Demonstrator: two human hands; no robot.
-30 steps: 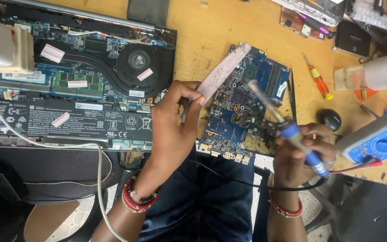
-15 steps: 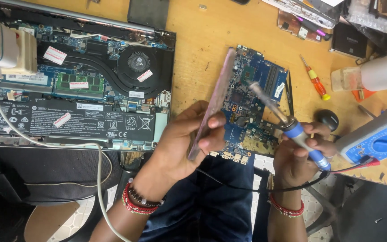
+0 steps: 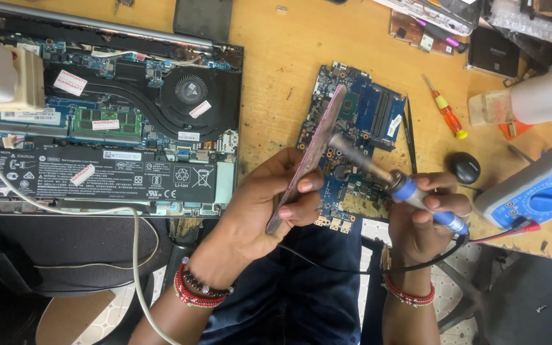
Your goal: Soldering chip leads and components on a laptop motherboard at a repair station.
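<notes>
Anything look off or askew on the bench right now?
The blue circuit board hangs partly over the table edge. The left hand holds a thin pink strip on edge against the soldering iron in the right hand.

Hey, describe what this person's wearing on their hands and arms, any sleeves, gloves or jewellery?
No gloves and no sleeves in view: both forearms are bare. The left hand has a stack of red and dark beaded bracelets at the wrist. The right hand has a red beaded bracelet at its wrist.
</notes>
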